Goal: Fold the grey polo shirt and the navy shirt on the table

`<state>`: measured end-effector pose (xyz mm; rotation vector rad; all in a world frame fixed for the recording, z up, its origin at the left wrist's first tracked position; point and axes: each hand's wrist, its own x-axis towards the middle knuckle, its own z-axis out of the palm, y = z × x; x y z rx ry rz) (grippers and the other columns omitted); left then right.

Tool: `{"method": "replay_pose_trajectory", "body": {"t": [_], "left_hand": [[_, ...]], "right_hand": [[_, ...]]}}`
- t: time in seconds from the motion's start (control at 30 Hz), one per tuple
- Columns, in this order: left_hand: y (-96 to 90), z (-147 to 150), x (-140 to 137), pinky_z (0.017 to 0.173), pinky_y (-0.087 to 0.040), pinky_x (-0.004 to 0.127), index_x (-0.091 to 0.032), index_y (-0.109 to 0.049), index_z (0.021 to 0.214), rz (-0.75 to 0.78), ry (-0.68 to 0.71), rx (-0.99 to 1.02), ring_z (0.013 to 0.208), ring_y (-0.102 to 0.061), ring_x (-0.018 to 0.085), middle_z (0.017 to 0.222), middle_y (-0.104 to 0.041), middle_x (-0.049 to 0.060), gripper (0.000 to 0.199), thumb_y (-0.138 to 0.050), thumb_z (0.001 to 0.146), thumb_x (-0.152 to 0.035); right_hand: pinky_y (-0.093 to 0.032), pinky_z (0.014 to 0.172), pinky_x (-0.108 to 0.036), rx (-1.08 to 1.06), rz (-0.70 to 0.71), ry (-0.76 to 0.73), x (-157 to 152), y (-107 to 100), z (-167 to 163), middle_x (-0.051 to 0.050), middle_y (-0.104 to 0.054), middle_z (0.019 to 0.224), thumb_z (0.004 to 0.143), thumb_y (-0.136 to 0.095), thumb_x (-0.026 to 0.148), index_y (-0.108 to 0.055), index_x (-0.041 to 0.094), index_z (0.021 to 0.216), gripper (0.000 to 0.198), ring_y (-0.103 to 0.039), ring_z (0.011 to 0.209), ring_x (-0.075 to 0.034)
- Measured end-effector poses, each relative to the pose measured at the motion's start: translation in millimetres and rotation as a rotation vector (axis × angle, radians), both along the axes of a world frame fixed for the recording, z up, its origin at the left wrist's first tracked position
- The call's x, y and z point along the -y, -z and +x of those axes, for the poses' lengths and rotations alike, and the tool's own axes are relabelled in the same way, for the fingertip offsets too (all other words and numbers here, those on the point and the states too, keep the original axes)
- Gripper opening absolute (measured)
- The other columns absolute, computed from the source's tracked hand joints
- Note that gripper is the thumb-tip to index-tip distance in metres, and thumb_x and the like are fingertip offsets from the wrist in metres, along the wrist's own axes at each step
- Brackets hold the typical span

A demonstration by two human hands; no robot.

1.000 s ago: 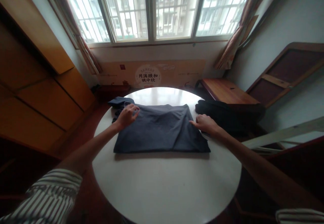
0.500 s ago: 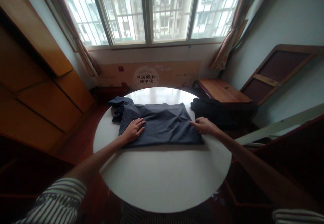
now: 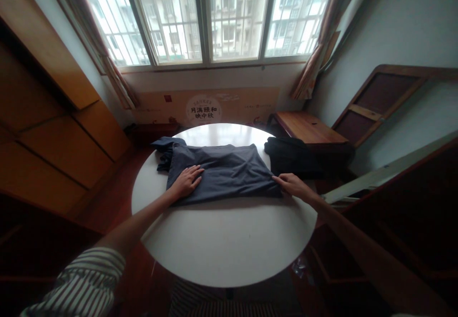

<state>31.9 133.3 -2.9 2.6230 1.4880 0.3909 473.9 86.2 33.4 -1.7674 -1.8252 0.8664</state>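
A dark blue-grey garment [image 3: 229,171] lies spread in a rough rectangle on the round white table [image 3: 222,240], with creases toward its right side. My left hand [image 3: 187,182] rests flat on its left part, fingers stretched out. At the garment's right edge, my right hand [image 3: 291,184] pinches the cloth between thumb and fingers and draws the edge outward. Which kind of garment it is, I cannot tell.
Bunched dark cloth [image 3: 166,153] lies at the garment's left end. Black folded cloth [image 3: 291,157] sits at the table's right edge. Beyond stand a wooden low table [image 3: 311,128] and a long printed box [image 3: 246,102] under the window. Wooden cabinets [image 3: 64,150] line the left.
My right hand has pulled the garment's right edge slightly, and its near right corner has lifted and shifted. My left hand stays flat on the cloth. The view has turned a little.
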Motion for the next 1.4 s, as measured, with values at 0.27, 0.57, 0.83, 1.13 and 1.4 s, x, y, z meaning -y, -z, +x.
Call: {"method": "replay_pose_trajectory", "body": {"t": [0.27,0.57,0.83,1.13,1.4], "left_hand": [[-0.3,0.1,0.2,0.117,-0.026,0.048,-0.020,-0.049,0.140,0.001,-0.004,0.003,0.140,-0.037,0.025,0.151,-0.042,0.009,0.049,-0.036,0.097,-0.041],[2.8,-1.8,-1.3,0.116,-0.027,0.048,-0.021,-0.050,0.139,0.029,0.017,0.028,0.139,-0.038,0.025,0.150,-0.044,0.009,0.048,-0.038,0.097,-0.040],[1.2,-1.2,-1.1,0.116,-0.027,0.048,-0.020,-0.050,0.139,0.019,0.013,0.018,0.139,-0.038,0.025,0.150,-0.043,0.009,0.048,-0.037,0.097,-0.040],[1.1,-1.1,-1.0,0.115,-0.029,0.049,-0.020,-0.051,0.138,0.029,0.015,0.029,0.138,-0.039,0.026,0.149,-0.044,0.010,0.047,-0.038,0.097,-0.038],[-12.7,4.7,24.1,0.098,-0.049,0.042,-0.019,-0.067,0.112,0.222,0.128,0.139,0.107,-0.060,0.022,0.112,-0.066,0.011,0.029,-0.043,0.097,-0.029]], "right_hand": [[-0.024,0.039,-0.020,-0.193,-0.234,-0.083,28.5,-5.0,0.1,0.004,-0.050,0.053,0.060,-0.074,0.068,-0.059,0.015,0.068,0.056,-0.039,0.044,-0.006],[-0.022,0.042,-0.021,-0.209,-0.293,-0.023,34.5,-5.6,17.4,0.005,-0.048,0.051,0.051,-0.078,0.067,-0.062,0.014,0.067,0.057,-0.034,0.044,-0.006],[-0.018,0.038,-0.021,-0.313,-0.346,-0.075,24.7,-6.2,-1.9,0.009,-0.040,0.045,0.060,-0.076,0.064,-0.058,0.017,0.076,0.053,-0.030,0.038,-0.005],[-0.025,0.040,-0.022,-0.127,-0.136,-0.012,26.6,3.6,15.9,0.007,-0.042,0.049,0.069,-0.068,0.063,-0.061,0.016,0.080,0.048,-0.035,0.042,-0.008],[-0.047,0.077,-0.032,0.431,0.611,-0.600,40.7,-12.7,-47.3,-0.010,-0.062,0.094,0.094,-0.054,0.029,-0.067,0.017,0.093,0.017,-0.059,0.085,-0.020]]}}
